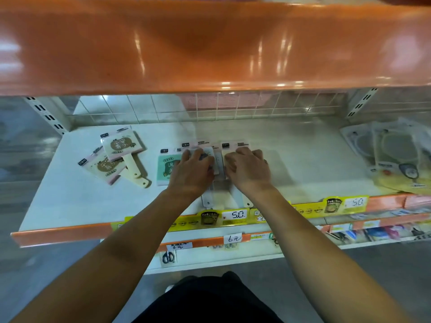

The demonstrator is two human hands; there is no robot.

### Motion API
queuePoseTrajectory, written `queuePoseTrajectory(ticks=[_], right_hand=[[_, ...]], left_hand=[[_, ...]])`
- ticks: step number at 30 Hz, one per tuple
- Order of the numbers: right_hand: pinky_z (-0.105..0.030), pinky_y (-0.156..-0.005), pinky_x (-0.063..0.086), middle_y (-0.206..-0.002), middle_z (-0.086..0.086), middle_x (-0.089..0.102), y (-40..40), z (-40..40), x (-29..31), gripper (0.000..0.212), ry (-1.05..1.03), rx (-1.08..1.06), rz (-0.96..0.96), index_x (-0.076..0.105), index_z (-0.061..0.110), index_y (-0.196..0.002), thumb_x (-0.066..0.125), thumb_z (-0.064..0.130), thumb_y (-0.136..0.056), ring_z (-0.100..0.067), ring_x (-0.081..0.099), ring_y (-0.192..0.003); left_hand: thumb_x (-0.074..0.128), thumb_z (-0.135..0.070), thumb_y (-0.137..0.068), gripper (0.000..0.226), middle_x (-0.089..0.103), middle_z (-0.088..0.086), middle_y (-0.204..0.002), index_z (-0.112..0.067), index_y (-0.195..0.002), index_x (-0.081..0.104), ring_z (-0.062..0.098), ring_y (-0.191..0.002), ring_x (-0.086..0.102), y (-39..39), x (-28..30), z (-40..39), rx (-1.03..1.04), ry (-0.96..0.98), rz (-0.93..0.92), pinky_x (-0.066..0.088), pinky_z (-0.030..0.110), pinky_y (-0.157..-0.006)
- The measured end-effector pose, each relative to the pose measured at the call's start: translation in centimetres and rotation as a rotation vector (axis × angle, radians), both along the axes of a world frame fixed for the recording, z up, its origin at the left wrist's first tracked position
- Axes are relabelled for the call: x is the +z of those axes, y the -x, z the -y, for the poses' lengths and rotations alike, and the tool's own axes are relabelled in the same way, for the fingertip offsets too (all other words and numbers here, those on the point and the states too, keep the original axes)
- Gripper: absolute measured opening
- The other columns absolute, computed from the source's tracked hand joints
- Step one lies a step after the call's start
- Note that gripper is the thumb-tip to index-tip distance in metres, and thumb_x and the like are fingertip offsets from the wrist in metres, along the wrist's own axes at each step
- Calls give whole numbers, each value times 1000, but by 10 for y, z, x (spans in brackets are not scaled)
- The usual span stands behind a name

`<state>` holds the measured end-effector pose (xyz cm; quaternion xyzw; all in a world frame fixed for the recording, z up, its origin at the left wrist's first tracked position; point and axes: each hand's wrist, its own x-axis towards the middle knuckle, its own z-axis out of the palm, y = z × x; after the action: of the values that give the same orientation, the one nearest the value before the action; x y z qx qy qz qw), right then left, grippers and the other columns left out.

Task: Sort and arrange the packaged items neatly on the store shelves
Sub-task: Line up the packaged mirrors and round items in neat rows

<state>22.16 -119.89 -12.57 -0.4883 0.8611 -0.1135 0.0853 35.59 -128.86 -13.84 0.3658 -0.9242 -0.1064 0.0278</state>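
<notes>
Your left hand [191,170] and right hand [247,169] lie side by side, palms down, on a row of packaged paddle-shaped boards [218,159] in the middle of the white shelf [65,201]. Your left fingers [186,156] are curled over the top of a pale pack, pressing it flat, and your right fingers [229,159] are bent over the neighbouring cream pack; whether either hand truly grips its pack or only presses on it, you cannot tell from here. A green pack [166,167] sits just beside your left hand, partly under it, and two handles [242,199] stick out toward you from beneath your wrists. To the left, well apart from your hands, two pink packs [116,157] lie askew, one overlapping the other. At the far right of the shelf a heap of clear-wrapped round items [391,155] rests near the edge. The orange upper shelf [210,43] hangs low over everything and fills the top of your view. Yellow price tags [233,215] line the shelf's front rail, and a lower shelf [233,252] below carries small hanging goods.
</notes>
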Motion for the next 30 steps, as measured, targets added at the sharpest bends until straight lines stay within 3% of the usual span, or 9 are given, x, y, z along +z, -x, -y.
queuePoseTrajectory(ticks=[30], right_hand=[[-43,-92,41,-140,6,43,-1,-4,4,34,-35,-1,75,57,32,-130,53,39,-96,-32,30,-127]], left_hand=[[54,-39,-90,39,38,3,-145,-27,-127,55,31,-134,28,5,1,-17,-48,-37,-23,41,48,-100]])
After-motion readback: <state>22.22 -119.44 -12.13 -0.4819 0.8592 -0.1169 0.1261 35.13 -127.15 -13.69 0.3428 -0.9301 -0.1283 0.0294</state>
